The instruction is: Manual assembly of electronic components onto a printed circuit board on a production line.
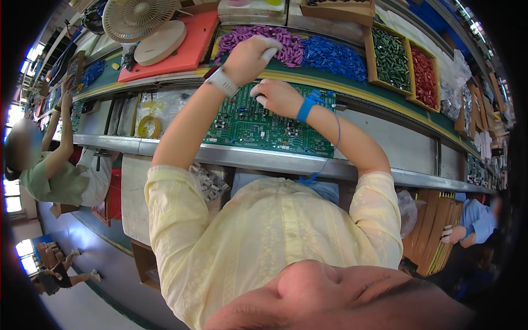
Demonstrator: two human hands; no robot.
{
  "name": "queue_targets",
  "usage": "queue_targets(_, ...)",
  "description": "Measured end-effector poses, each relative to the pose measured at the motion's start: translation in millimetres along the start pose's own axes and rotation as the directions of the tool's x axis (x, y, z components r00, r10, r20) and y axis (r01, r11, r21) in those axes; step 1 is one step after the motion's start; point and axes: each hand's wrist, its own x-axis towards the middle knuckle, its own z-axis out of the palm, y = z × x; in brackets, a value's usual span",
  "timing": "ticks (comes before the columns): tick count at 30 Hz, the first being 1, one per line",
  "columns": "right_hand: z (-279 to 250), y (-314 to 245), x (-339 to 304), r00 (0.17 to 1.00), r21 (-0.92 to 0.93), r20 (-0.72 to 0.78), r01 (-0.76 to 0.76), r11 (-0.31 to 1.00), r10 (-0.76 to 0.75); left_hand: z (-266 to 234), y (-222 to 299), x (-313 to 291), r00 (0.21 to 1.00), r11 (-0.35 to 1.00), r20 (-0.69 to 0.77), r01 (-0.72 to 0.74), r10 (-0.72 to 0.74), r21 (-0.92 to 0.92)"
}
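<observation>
My left hand (250, 58), a watch with a pale band on its wrist, reaches over the pile of purple cylindrical components (289, 45). White covers sit on its fingertips, which are bent together; what they pinch is hidden. Nearer to me, my right hand (279, 98) is above a large green circuit board (250, 132) filled with small parts. A small dark component (257, 95) shows at its closed, white-covered fingertips. Round the right wrist runs a blue strap (308, 105) with a coiled cord. The board lies along a metal rail (242, 155).
Beside the purple pile lie blue components (335, 58), then boxes of green components (391, 58) and red components (424, 80). A fan (140, 19) stands on a red board (192, 47). Yellow tape (148, 126) lies left. Other people work at the left and right.
</observation>
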Motion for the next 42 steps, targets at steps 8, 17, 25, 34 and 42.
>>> queue_targets(8, 33.9, -2.0, 32.0, 0.993, -0.106, 0.116, -0.017, 0.994, 0.030, -35.2, 25.3, -112.7, 0.885, 0.864, 0.064, 0.464, -0.461, -0.194)
queue_targets(17, 30.6, -0.2, 28.1, 0.990, -0.078, 0.137, -0.011, 0.997, 0.022, 3.4, 71.9, -172.4, 0.936, 0.930, -0.057, 0.336, -0.347, -0.151)
queue_targets(25, 28.8, 1.0, 29.6, 0.993, -0.058, 0.118, -0.021, 0.998, 0.027, 4.4, 71.1, -185.7, 0.910, 0.909, -0.051, 0.406, -0.412, -0.096)
queue_targets(34, 32.5, 7.3, 32.5, 0.992, -0.053, 0.130, 0.003, 0.999, 0.004, -2.6, 67.7, -183.7, 0.910, 0.910, -0.060, 0.405, -0.411, -0.092)
queue_targets(42, 37.3, 9.8, 30.4, 0.993, -0.060, 0.117, -0.015, 0.998, 0.022, -21.8, 24.7, -154.4, 0.870, 0.871, -0.057, 0.490, -0.489, 0.010)
